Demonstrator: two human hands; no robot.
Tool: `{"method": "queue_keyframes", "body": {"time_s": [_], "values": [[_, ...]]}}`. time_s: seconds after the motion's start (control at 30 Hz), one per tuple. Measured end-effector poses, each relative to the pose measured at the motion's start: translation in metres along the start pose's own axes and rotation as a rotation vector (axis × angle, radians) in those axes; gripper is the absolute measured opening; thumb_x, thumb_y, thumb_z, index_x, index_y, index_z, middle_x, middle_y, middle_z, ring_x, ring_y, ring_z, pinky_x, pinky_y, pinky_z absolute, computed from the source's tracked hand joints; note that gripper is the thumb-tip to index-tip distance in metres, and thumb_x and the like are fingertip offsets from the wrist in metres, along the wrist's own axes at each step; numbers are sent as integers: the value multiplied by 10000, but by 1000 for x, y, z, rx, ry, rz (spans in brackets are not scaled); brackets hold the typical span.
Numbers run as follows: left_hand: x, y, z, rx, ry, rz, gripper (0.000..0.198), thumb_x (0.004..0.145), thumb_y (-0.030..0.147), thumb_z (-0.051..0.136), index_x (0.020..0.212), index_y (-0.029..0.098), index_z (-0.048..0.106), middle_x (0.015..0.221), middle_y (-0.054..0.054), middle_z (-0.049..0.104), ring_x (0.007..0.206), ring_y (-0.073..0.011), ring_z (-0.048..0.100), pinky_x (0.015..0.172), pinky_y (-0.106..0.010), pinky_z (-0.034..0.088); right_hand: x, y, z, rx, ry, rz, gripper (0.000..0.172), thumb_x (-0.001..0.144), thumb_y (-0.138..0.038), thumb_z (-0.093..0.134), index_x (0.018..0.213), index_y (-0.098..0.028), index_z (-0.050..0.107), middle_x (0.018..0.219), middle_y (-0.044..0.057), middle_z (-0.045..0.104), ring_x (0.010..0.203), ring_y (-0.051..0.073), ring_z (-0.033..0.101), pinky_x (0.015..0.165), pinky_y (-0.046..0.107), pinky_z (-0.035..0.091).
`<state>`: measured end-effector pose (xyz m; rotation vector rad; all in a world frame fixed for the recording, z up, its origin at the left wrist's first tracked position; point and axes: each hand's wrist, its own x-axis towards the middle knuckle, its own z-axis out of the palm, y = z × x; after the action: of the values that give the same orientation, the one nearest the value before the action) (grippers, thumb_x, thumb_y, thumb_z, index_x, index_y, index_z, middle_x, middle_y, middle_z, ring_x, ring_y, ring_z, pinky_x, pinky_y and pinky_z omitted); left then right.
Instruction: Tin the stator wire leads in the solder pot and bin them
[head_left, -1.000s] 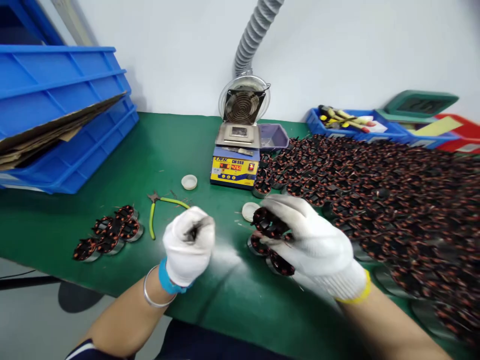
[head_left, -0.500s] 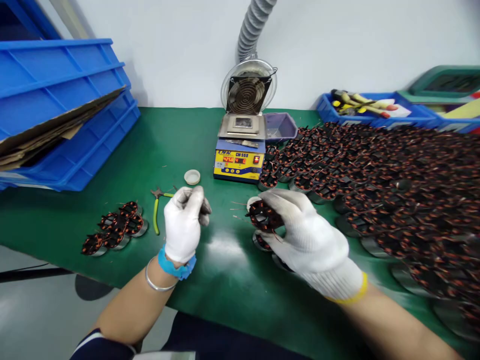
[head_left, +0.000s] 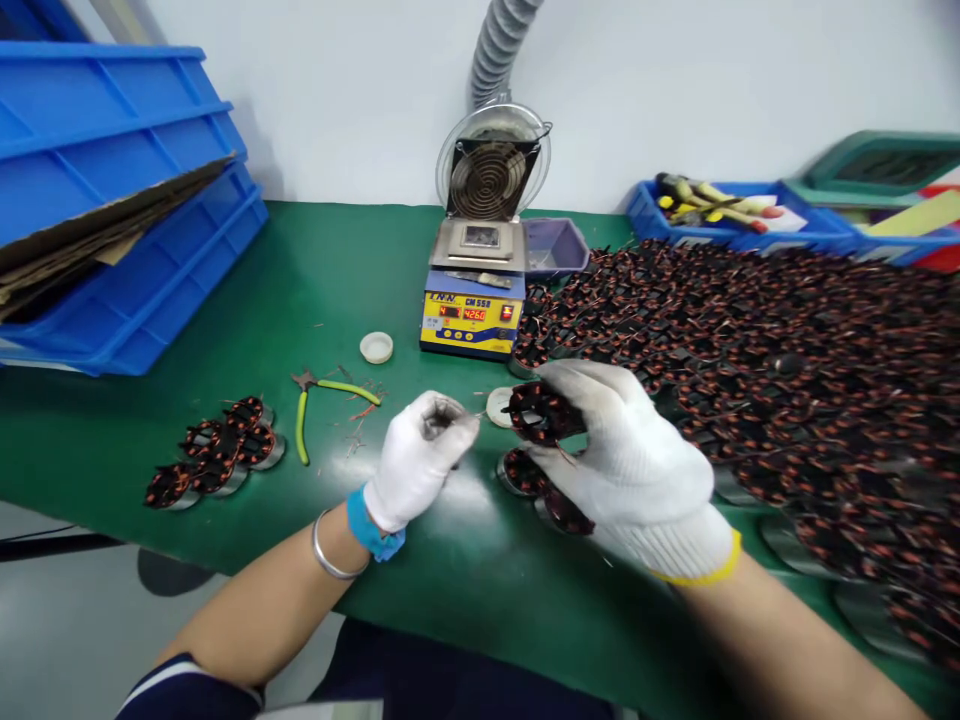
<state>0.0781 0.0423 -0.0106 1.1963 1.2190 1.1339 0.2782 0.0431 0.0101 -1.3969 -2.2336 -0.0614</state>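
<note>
In white gloves, my left hand (head_left: pixel 424 445) and my right hand (head_left: pixel 626 455) work above the green table. My right fingers grip a motor stator (head_left: pixel 541 412) with copper windings, tilted so its wound face turns left. My left thumb and fingers are pinched together just left of it; a thin, shiny tip shows at them, too small to name. Under my right hand stand more stators (head_left: pixel 521 472), partly covered by the glove. Behind the held stator sits a small white dish (head_left: pixel 499 406), half hidden.
Green-handled cutters (head_left: pixel 302 425) lie open among wire clippings (head_left: pixel 358 430), near a white cap (head_left: pixel 376 348). Several stators (head_left: pixel 217 455) stand at left. A yellow-fronted solder pot (head_left: pixel 472 312) is behind; massed stators (head_left: pixel 750 340) fill the right. Blue crates (head_left: pixel 112 170) stand at far left.
My left hand has moved right, closer to the held stator, uncovering the cutters' second handle and wire clippings. My right hand keeps its grip on the stator.
</note>
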Motion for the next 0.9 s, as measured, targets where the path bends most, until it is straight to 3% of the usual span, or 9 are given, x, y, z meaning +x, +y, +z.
{"method": "queue_keyframes", "body": {"time_s": [0.17, 0.37, 0.47, 0.53, 0.67, 0.8, 0.9], "values": [[-4, 2, 2, -50, -86, -130, 275, 758, 414, 679, 683, 185, 546, 587, 14, 578, 444, -99, 500, 452, -232, 398, 0, -4, 8, 20, 26, -25, 470, 854, -250, 565, 1320, -190, 579, 1264, 158, 641, 1179, 320, 656, 905, 425, 606], [-14, 12, -8, -109, 25, -8, 211, 682, 269, 624, 536, 202, 486, 487, 24, 535, 392, -87, 447, 415, -226, 344, 3, -1, 2, 17, 105, -52, 458, 859, -212, 588, 1311, -164, 532, 1212, 168, 662, 1064, 290, 700, 832, 398, 628], [-7, 9, -5, -113, 63, -42, 211, 672, 347, 684, 630, 199, 539, 541, 28, 561, 436, -93, 473, 420, -218, 325, 3, -1, 2, 28, 58, -60, 453, 866, -214, 594, 1311, -175, 523, 1225, 172, 657, 1093, 289, 692, 843, 385, 626], [-2, 6, -2, -88, 26, -95, 282, 677, 427, 725, 698, 194, 566, 579, 25, 576, 473, -100, 499, 432, -215, 329, 1, -3, 6, 65, 34, -79, 457, 862, -230, 598, 1311, -196, 525, 1231, 157, 657, 1104, 291, 688, 881, 401, 619], [-1, 5, 2, -129, -44, -155, 390, 719, 518, 734, 667, 200, 514, 530, 51, 513, 436, -73, 407, 436, -215, 317, -3, -6, 14, 161, -28, -91, 471, 850, -239, 576, 1319, -228, 527, 1232, 121, 663, 1122, 280, 685, 944, 429, 598], [-3, 8, -1, -147, -122, -156, 458, 680, 539, 795, 631, 196, 496, 487, 67, 456, 416, -53, 335, 416, -208, 259, -2, -3, 10, 186, -59, -105, 477, 841, -241, 573, 1315, -213, 539, 1240, 123, 664, 1115, 268, 687, 909, 402, 605], [3, 3, -7, -201, -59, -135, 456, 719, 593, 763, 728, 182, 567, 545, 44, 519, 413, -64, 380, 397, -203, 241, 3, 7, 3, 120, -78, -94, 477, 831, -262, 593, 1302, -196, 564, 1250, 126, 666, 1128, 268, 681, 859, 367, 607]]}}
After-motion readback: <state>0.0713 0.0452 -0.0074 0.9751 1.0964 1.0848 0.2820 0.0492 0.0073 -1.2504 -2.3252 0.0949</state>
